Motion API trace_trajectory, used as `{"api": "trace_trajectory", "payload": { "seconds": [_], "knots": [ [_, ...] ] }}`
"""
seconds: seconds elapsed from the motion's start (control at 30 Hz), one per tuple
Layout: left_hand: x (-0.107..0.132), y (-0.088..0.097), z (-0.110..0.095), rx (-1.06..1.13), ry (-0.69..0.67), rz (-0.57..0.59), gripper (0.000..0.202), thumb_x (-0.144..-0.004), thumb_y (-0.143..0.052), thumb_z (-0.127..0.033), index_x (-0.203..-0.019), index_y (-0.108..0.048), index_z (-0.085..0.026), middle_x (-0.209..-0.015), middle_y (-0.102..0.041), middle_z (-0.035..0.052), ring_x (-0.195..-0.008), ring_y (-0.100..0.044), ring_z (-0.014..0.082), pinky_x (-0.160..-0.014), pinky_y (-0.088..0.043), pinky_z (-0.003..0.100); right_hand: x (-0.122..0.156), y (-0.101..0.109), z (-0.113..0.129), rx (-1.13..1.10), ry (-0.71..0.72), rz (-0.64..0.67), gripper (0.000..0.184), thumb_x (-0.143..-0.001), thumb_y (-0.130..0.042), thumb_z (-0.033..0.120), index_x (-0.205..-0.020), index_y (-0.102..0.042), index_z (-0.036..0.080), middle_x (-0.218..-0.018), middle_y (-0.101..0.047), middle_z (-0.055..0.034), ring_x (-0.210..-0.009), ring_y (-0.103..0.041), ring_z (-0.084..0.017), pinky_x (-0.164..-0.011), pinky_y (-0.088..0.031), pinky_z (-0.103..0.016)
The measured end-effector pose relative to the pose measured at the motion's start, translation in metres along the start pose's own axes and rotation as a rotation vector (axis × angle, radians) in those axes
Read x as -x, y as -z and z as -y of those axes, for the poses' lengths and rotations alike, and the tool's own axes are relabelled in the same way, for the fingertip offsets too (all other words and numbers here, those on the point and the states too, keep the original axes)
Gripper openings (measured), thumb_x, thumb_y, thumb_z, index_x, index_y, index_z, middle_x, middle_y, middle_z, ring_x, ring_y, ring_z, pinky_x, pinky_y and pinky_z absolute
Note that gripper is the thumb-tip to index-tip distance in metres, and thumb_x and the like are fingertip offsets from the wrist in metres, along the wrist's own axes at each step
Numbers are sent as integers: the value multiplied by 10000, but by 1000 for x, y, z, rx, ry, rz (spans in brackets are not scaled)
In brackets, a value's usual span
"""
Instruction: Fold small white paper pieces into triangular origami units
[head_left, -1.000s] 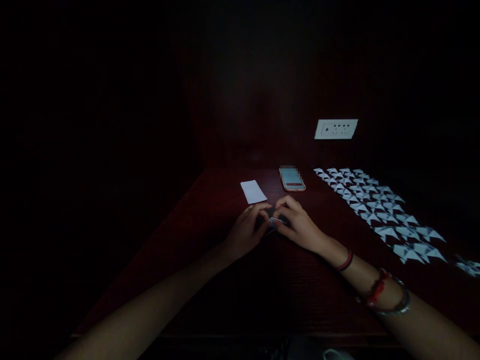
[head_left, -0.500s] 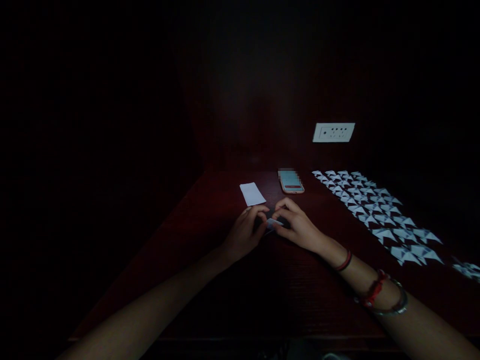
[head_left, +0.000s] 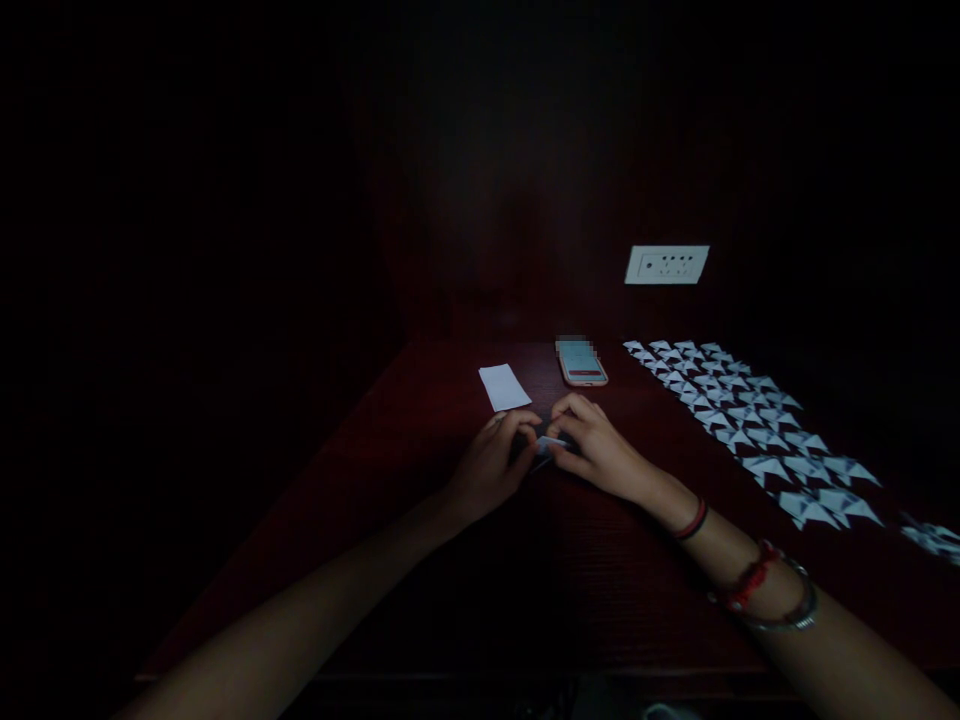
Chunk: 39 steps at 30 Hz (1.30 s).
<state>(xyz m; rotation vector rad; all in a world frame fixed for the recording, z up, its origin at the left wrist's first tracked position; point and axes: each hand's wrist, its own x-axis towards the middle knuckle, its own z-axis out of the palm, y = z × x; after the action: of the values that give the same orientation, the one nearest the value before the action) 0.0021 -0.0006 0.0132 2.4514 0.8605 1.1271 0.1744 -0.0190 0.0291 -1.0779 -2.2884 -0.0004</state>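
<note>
Here, left hand (head_left: 487,468) and right hand (head_left: 602,456) are pinching a small white paper (head_left: 551,445). Folded papers (head_left: 763,467) are lying rightward in rows.

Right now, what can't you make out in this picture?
All in the head view:
Held paper: much of it hidden by the left hand and right hand.
Phone: top pixelated, screen text too small.
Rightmost folded piece: blurred, cut off by the right edge.
Pale thing: dim, cut off by the bottom edge.
</note>
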Motion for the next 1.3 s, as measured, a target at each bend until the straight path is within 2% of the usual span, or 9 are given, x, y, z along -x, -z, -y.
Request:
{"api": "trace_trajectory", "payload": {
  "seconds": [0.3, 0.43, 0.6, 0.73, 0.87, 1.0, 1.1, 1.2, 1.3],
  "knots": [
    [0, 2, 7, 11, 37, -38, 210, -774, -441, -149, -974, -404, -196, -832, -522, 15, -843, -492, 155, -758, -390, 315, 0, 3, -8, -64, -24, -20, 51, -729, -505, 216, -762, -513, 179, -898, -433, -44, -869, -427, -164, -748, -348, -312],
    [1, 0, 12, 119, 98, -12, 245, -775, -432, -166, -1013, -377, -193, -775, -516, -2, -747, -510, 129, -697, -408, 287, -1, 4, -5, -181, -8, -35, 111, -732, -505, 216, -838, -529, 191, -912, -428, -46, -875, -437, -156, -765, -373, -301],
    [1, -2, 20, 261, 174, 19, 287, -764, -452, -190, -1037, -362, -189, -748, -528, -14, -696, -522, 114, -658, -413, 262, -1, 7, -4, -277, 37, 38, 235, -711, -545, 220, -943, -521, 196, -937, -453, -46, -894, -450, -145, -787, -378, -280],
    [2, -3, 25, 289, 243, 69, 293, -759, -456, -198, -1036, -365, -185, -703, -539, -20, -648, -532, 117, -628, -418, 264, 1, 1, -9, -291, -13, 63, 269, -740, -505, 194, -1008, -482, 187, -824, -514, -22, -771, -490, -121, -713, -398, -263],
    [5, -5, 26, 211, 266, 158, 312, -746, -460, -174, -1042, -361, -192, -701, -543, -24, -650, -537, 124, -621, -414, 264, 3, -9, -15, -281, -49, 101, 243, -742, -492, 170, -985, -491, 170, -728, -524, -1, -664, -492, -101, -637, -401, -239],
    [6, -7, 24, 53, 254, 228, 349, -729, -489, -176, -1052, -355, -194, -744, -548, -16, -750, -527, 147, -691, -394, 292, 5, -12, -18, -230, 1, 147, 191, -714, -532, 169, -905, -549, 165, -805, -514, -27, -747, -490, -113, -676, -400, -238],
    [6, -7, 23, -91, 206, 235, 354, -714, -519, -200, -1039, -378, -197, -823, -534, 1, -838, -491, 171, -748, -365, 330, 7, -11, -19, -213, 66, 213, 152, -726, -520, 163, -862, -587, 176, -846, -507, -33, -791, -487, -115, -715, -396, -238],
    [6, -6, 25, -202, 141, 262, 239, -722, -515, -211, -952, -451, -202, -880, -513, 8, -863, -465, 174, -755, -355, 334, 8, -11, -20, -184, 119, 280, 146, -749, -493, 160, -832, -613, 178, -822, -528, -32, -788, -491, -116, -730, -388, -242],
    [4, 1, 28, -216, 5, 374, 125, -777, -451, -186, -882, -513, -211, -892, -522, -1, -866, -463, 154, -764, -350, 315, 8, -9, -19, -150, 156, 323, 165, -762, -474, 157, -829, -624, 175, -803, -549, -34, -788, -494, -121, -741, -377, -255]
  ]
}}
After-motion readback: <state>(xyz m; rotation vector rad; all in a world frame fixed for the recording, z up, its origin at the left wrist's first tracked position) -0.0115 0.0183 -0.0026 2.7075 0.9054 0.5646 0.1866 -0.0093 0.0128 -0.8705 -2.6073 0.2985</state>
